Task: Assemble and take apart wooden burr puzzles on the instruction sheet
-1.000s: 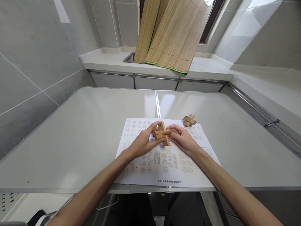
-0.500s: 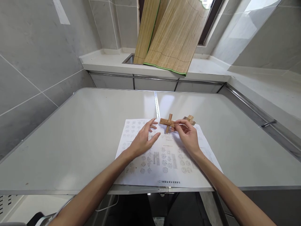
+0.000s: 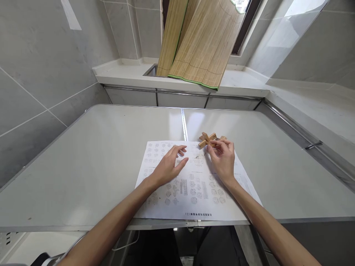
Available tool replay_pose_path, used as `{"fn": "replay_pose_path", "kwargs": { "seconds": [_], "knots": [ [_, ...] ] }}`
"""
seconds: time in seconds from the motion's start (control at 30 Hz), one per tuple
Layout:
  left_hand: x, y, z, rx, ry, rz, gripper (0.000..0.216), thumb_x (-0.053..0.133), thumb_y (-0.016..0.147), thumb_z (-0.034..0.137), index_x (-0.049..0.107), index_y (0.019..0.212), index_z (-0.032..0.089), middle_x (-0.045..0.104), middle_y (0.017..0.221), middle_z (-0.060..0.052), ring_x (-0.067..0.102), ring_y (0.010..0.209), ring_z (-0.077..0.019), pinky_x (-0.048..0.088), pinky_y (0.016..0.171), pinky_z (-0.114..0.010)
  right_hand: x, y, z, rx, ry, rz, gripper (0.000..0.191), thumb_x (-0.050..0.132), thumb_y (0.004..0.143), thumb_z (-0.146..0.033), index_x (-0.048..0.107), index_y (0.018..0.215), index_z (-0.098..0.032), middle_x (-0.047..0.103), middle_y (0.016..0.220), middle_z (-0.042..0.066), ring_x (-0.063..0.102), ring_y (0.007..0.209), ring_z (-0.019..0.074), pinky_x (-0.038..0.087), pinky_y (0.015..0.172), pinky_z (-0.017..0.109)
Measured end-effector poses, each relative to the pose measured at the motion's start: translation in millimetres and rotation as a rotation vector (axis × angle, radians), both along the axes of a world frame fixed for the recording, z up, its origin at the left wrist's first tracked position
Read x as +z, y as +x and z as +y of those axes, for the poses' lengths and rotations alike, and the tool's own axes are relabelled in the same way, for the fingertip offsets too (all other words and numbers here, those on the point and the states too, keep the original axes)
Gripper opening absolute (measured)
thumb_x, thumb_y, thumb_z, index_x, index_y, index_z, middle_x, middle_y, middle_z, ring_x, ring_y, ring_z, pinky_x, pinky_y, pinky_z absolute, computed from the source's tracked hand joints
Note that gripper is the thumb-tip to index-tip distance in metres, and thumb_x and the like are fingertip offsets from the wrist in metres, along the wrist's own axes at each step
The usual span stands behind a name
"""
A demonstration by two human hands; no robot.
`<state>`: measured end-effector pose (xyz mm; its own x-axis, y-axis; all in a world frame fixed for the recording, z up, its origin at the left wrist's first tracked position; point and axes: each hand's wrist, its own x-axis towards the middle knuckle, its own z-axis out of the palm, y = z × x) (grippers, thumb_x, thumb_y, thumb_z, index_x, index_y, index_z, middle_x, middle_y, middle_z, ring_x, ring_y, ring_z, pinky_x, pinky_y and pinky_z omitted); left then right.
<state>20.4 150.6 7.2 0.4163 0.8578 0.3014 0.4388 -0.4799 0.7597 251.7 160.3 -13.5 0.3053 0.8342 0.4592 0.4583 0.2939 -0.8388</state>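
My right hand pinches a wooden interlocking puzzle made of crossed sticks, raised over the far edge of the printed sheet. Partly hidden behind those fingers are more wooden pieces; whether they touch the held puzzle I cannot tell. To the left, my left hand hovers or rests just over the paper, thumb and fingers apart, with nothing in it. Rows of small puzzle drawings and text cover the sheet.
The white folding table has a metal seam down its middle. Beyond it, a white ledge bears bamboo mats leaning by the window. Grey tiled walls close in on the left.
The wooden puzzle in my right hand has turned and shifted a little to the right. My left hand has stayed nearly in place, its fingers slightly more curled.
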Motion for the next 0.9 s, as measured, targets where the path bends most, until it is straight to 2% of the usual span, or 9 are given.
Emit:
{"fn": "replay_pose_path", "kwargs": {
  "seconds": [0.27, 0.4, 0.57, 0.7, 0.9],
  "knots": [
    [0.0, -0.8, 0.7, -0.007, 0.002, 0.015, 0.032, 0.054, 0.106, 0.035, 0.054, 0.136, 0.024, 0.066, 0.124, -0.008, 0.064, 0.112, -0.0236, 0.054, 0.1, -0.044, -8.1, 1.8, 6.0, 0.028, 0.094, -0.141, 0.028, 0.058, 0.104, -0.043, 0.075, 0.111, -0.022, 0.049, 0.123, 0.014, 0.064, 0.115, 0.0282, 0.065, 0.096, 0.05],
    [0.5, -1.0, 0.8, -0.012, 0.011, 0.021, 0.03, 0.053, 0.106, 0.035, 0.056, 0.134, 0.024, 0.067, 0.122, -0.008, 0.064, 0.112, -0.0241, 0.053, 0.099, -0.043, -11.5, 3.0, 8.5, 0.05, 0.088, -0.218, 0.029, 0.052, 0.106, -0.039, 0.075, 0.116, -0.023, 0.051, 0.127, 0.015, 0.063, 0.112, 0.0295, 0.065, 0.088, 0.049],
    [1.4, -2.0, 1.4, -0.012, -0.006, 0.034, 0.029, 0.053, 0.106, 0.035, 0.058, 0.132, 0.023, 0.067, 0.12, -0.008, 0.065, 0.112, -0.0235, 0.053, 0.1, -0.043, -12.6, 3.5, 9.8, -0.01, 0.07, -0.269, 0.032, 0.048, 0.106, -0.035, 0.072, 0.122, -0.021, 0.048, 0.132, 0.016, 0.066, 0.104, 0.0275, 0.063, 0.087, 0.049],
    [3.6, -3.2, 2.8, -0.004, -0.023, 0.027, 0.029, 0.052, 0.106, 0.036, 0.06, 0.13, 0.023, 0.068, 0.121, -0.009, 0.066, 0.11, -0.0235, 0.053, 0.1, -0.043, -11.1, 2.5, 8.4, -0.056, 0.022, -0.341, 0.035, 0.046, 0.105, -0.032, 0.069, 0.128, -0.022, 0.049, 0.136, 0.017, 0.066, 0.102, 0.0284, 0.063, 0.076, 0.047],
    [10.0, -8.6, 9.2, 0.083, -0.044, 0.043, 0.029, 0.051, 0.105, 0.038, 0.066, 0.124, 0.022, 0.071, 0.119, -0.008, 0.067, 0.104, -0.0229, 0.054, 0.093, -0.04, -6.5, -0.2, 5.4, -0.04, 0.02, -0.329, 0.036, 0.049, 0.102, -0.03, 0.068, 0.131, -0.022, 0.048, 0.141, 0.018, 0.068, 0.093, 0.0264, 0.062, 0.065, 0.044]
  ]
}}
